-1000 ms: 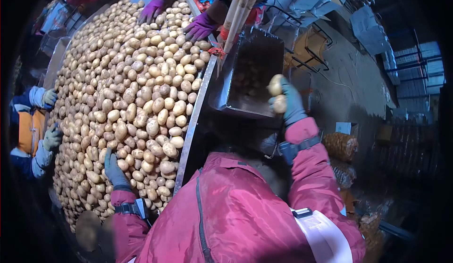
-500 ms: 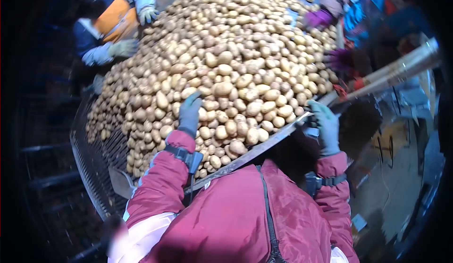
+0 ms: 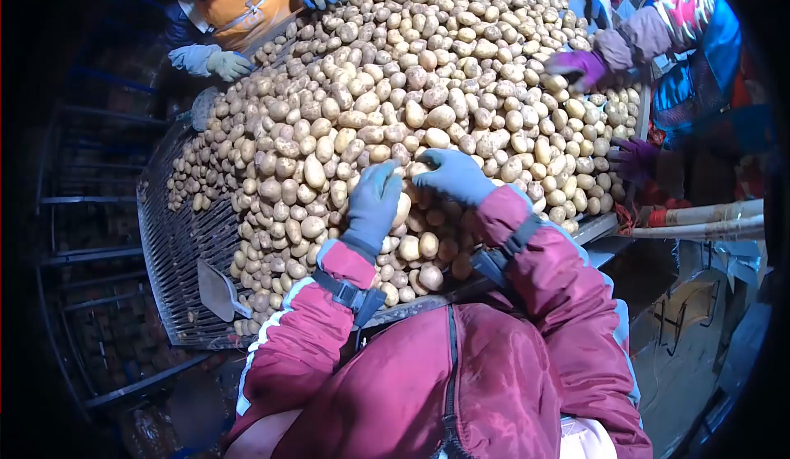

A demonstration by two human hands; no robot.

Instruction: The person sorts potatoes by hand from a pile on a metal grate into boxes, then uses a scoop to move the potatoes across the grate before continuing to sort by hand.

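Note:
My left hand (image 3: 374, 206), in a blue-grey glove, is over the front of a large heap of potatoes (image 3: 329, 121). Its fingers are bent and close together, against a pale potato (image 3: 402, 209) on the palm side. Just to the right, my right hand (image 3: 457, 177), gloved alike, reaches in from the side. Thumb and fingers pinch a potato (image 3: 419, 167) that they partly hide. The two hands nearly meet, and more potatoes lie under and around them.
The heap rests on a slatted metal table (image 3: 185, 245) with a front rim against my jacket. A flat scoop-like plate (image 3: 218, 290) lies at the left. Co-workers' gloved hands (image 3: 578, 67) touch the heap at the far sides. Pale poles (image 3: 708, 219) jut out at right.
My right hand has come from beyond the table's right edge onto the potatoes, beside my left. My left hand has shifted right. The view has turned, and a co-worker's purple glove now reaches further in.

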